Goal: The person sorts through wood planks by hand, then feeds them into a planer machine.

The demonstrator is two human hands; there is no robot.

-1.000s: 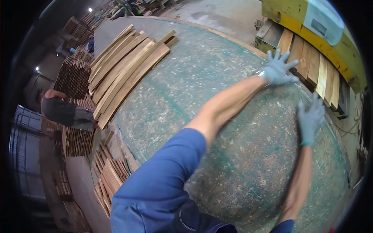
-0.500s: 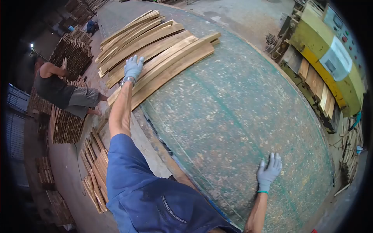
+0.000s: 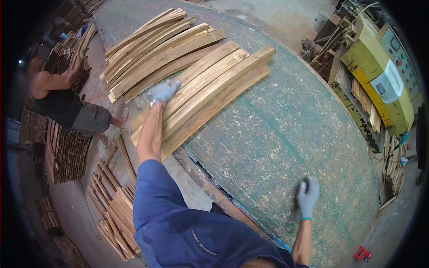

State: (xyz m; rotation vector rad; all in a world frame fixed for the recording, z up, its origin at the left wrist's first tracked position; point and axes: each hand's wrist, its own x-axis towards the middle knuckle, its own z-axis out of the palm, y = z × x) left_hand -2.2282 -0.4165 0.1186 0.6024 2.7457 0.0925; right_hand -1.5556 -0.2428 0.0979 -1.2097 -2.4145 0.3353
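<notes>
The left hand (image 3: 164, 91) lays its grip flat, fingers apart, on the curved planks (image 3: 214, 85) at the counter (image 3: 277, 134) edge — their long axis running diagonally from near left up to far right — while the right hand (image 3: 307, 196), blurred, rests open-palmed on the counter, well apart.

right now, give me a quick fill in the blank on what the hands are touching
The left hand lies on the curved wooden planks; the right hand rests on the ____ table. Both hands wear pale ____. The machine beyond the table is mostly ____.
Missing: green, gloves, yellow.
</notes>
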